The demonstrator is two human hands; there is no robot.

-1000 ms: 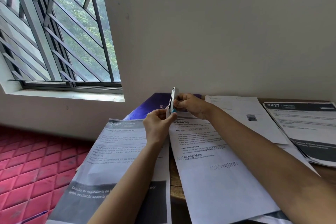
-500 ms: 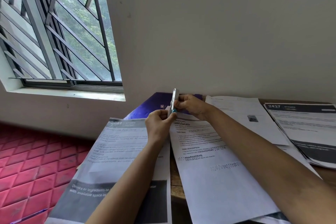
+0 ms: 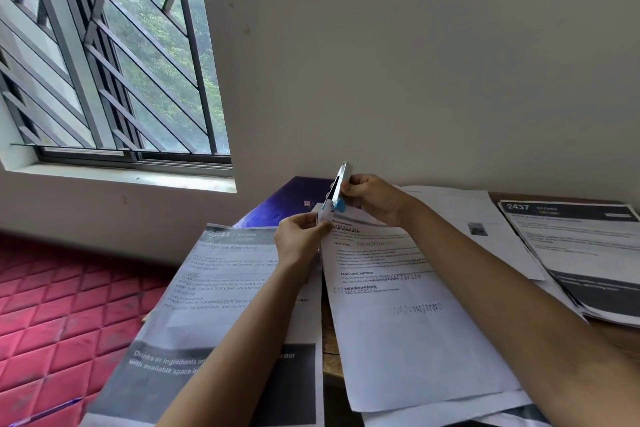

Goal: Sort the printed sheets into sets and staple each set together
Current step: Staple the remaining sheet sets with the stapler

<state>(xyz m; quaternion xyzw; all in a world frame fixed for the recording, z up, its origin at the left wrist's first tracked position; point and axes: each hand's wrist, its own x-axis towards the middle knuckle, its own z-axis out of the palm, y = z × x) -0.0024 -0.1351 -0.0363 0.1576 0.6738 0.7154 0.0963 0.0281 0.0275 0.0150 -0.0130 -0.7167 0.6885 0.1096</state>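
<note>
A small white and blue stapler (image 3: pixel 338 185) stands nearly upright over the top left corner of a set of printed sheets (image 3: pixel 398 315) in the middle of the table. My right hand (image 3: pixel 372 196) grips the stapler from the right. My left hand (image 3: pixel 300 236) pinches the corner of that set just below the stapler's jaws. Another printed sheet (image 3: pixel 214 288), headed 2641, lies to the left under my left forearm. A stack headed 2437 (image 3: pixel 585 253) lies at the right.
A purple folder (image 3: pixel 287 199) lies behind the sheets against the cream wall. More white sheets (image 3: pixel 474 218) lie between the middle set and the right stack. The wooden table (image 3: pixel 327 350) shows between papers. A red quilted surface (image 3: pixel 62 315) lies lower left, under a barred window (image 3: pixel 104 55).
Both hands and the stapler stay at the sheet corner. The stapler has tipped slightly, and the view has shifted a little.
</note>
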